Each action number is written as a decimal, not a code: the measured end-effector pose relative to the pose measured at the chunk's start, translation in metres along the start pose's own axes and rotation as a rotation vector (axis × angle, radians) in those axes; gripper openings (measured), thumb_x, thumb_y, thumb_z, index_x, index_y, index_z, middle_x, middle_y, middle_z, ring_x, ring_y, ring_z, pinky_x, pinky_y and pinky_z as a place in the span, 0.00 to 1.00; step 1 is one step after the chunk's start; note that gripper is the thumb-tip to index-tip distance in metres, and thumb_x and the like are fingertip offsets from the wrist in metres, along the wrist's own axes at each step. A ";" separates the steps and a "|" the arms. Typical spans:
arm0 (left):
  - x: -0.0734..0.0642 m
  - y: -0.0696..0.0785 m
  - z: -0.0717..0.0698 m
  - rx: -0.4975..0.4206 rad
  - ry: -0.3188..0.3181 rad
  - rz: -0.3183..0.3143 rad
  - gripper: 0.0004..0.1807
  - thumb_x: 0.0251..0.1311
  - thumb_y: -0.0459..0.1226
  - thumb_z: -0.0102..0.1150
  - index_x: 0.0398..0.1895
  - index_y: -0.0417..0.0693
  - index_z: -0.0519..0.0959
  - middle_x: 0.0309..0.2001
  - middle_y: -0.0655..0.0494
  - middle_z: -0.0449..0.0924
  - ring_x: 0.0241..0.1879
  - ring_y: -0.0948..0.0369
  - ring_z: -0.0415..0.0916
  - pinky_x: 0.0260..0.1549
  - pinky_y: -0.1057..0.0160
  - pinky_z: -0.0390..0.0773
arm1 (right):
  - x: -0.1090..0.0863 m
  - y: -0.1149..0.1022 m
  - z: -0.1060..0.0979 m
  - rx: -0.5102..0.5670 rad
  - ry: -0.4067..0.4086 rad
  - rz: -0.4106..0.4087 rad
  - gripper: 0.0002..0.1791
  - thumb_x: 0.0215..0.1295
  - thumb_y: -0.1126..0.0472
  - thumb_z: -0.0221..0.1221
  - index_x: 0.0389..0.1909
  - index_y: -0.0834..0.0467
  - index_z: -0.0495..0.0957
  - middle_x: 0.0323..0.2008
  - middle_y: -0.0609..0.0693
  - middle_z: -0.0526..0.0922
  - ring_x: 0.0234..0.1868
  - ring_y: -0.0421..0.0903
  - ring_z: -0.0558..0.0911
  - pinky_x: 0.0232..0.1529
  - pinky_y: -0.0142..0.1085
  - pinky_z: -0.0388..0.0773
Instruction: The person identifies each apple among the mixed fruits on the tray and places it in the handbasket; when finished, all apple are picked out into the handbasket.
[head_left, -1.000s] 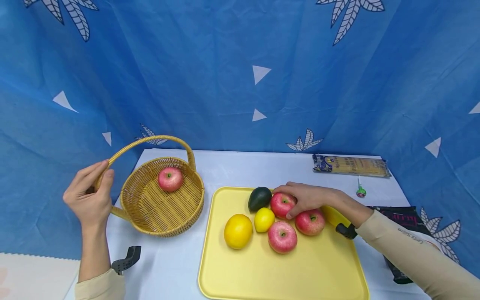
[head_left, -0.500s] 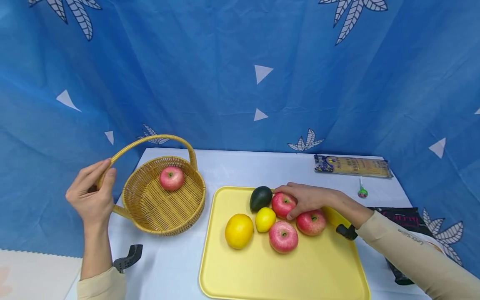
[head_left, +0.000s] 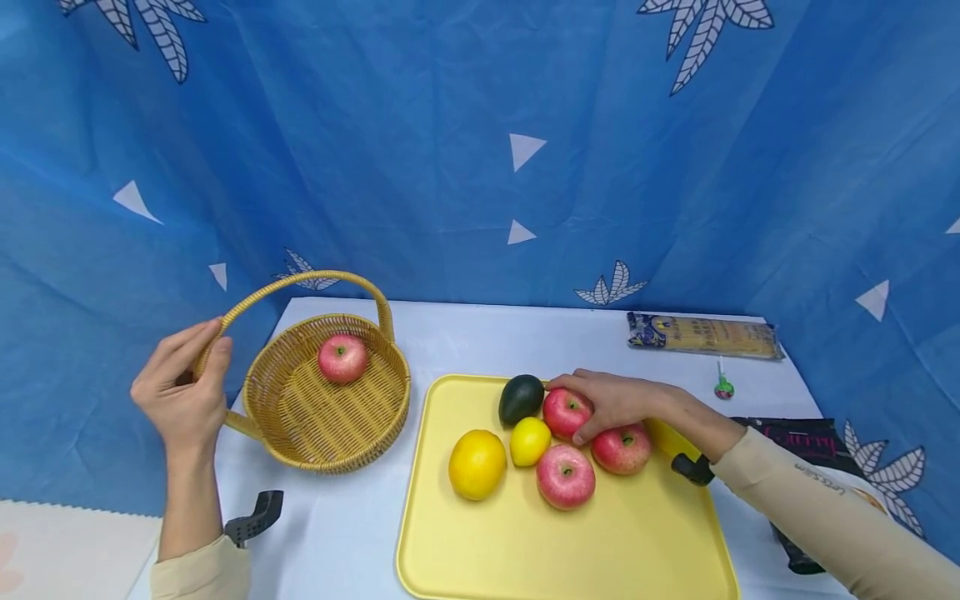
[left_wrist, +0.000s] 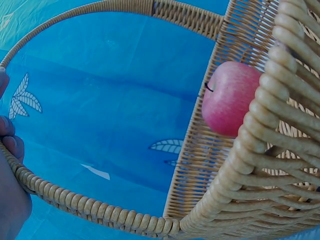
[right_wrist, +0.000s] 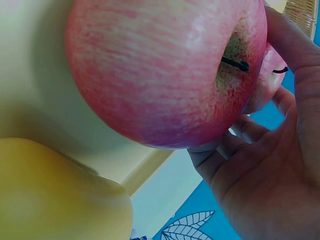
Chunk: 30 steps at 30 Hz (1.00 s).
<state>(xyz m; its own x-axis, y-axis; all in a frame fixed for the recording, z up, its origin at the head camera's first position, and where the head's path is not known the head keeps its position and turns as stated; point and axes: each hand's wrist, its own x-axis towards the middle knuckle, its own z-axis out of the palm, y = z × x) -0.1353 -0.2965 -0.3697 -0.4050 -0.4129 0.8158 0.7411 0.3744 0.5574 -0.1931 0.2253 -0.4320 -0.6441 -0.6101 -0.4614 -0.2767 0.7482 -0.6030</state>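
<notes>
My left hand grips the arched handle of a round wicker basket at the left. One red apple sits inside; the left wrist view shows it against the woven wall. At the back of the yellow tray, my right hand curls its thumb and fingers round another red apple. A second apple lies under that hand and fills much of the right wrist view. A third tray apple is nearer the front.
Beside the apples lie a dark green avocado, a lemon and a rounded orange-yellow fruit. My right forearm partly covers another yellow fruit. Behind are a noodle packet and a lollipop; a black bag lies right.
</notes>
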 end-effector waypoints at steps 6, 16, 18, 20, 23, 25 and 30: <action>0.000 0.001 0.000 -0.001 0.007 -0.005 0.10 0.51 0.22 0.69 0.37 0.22 0.84 0.39 0.41 0.88 0.34 0.66 0.83 0.30 0.80 0.76 | 0.000 -0.001 -0.001 -0.011 -0.001 -0.008 0.44 0.54 0.48 0.74 0.71 0.39 0.65 0.56 0.47 0.71 0.55 0.48 0.75 0.51 0.48 0.82; 0.000 0.000 0.000 -0.008 0.002 -0.001 0.10 0.51 0.22 0.69 0.37 0.21 0.84 0.40 0.40 0.88 0.33 0.66 0.83 0.28 0.80 0.75 | -0.001 0.001 0.001 -0.012 0.023 -0.012 0.41 0.54 0.48 0.74 0.69 0.38 0.67 0.55 0.47 0.73 0.53 0.48 0.76 0.50 0.47 0.82; 0.000 0.000 0.000 -0.013 0.004 0.002 0.10 0.51 0.22 0.69 0.37 0.21 0.84 0.40 0.40 0.88 0.33 0.66 0.83 0.28 0.80 0.75 | -0.002 0.001 0.001 -0.012 0.024 -0.006 0.41 0.54 0.48 0.74 0.69 0.37 0.67 0.55 0.46 0.73 0.54 0.47 0.76 0.50 0.46 0.82; 0.000 0.001 0.000 -0.019 0.006 0.003 0.10 0.51 0.22 0.69 0.36 0.21 0.84 0.39 0.39 0.88 0.33 0.66 0.83 0.28 0.80 0.75 | -0.002 0.001 0.001 -0.008 0.023 -0.002 0.41 0.54 0.48 0.74 0.69 0.36 0.67 0.55 0.46 0.73 0.54 0.47 0.76 0.50 0.45 0.83; 0.000 0.001 0.000 -0.023 0.006 0.002 0.10 0.51 0.21 0.69 0.37 0.21 0.84 0.39 0.40 0.88 0.33 0.66 0.83 0.28 0.80 0.75 | -0.002 0.001 0.001 -0.005 0.025 0.002 0.41 0.54 0.47 0.74 0.69 0.36 0.66 0.55 0.44 0.73 0.54 0.47 0.75 0.50 0.44 0.83; -0.001 0.001 0.000 -0.023 0.005 0.001 0.10 0.51 0.21 0.69 0.37 0.21 0.84 0.39 0.40 0.88 0.32 0.66 0.82 0.28 0.80 0.74 | -0.003 0.001 0.001 -0.005 0.029 0.002 0.42 0.55 0.47 0.74 0.70 0.36 0.66 0.55 0.44 0.73 0.54 0.47 0.76 0.50 0.44 0.83; -0.001 0.001 0.000 -0.028 0.007 0.002 0.09 0.50 0.19 0.68 0.36 0.20 0.84 0.40 0.40 0.88 0.32 0.66 0.82 0.27 0.80 0.74 | -0.004 0.002 0.001 -0.012 0.046 0.002 0.42 0.55 0.46 0.73 0.71 0.39 0.66 0.55 0.45 0.73 0.54 0.47 0.76 0.49 0.44 0.83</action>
<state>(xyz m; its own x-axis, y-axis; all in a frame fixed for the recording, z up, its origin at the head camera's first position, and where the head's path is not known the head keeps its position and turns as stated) -0.1344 -0.2958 -0.3695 -0.3996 -0.4176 0.8160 0.7567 0.3522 0.5508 -0.1902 0.2290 -0.4317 -0.6765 -0.5962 -0.4324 -0.2839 0.7529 -0.5937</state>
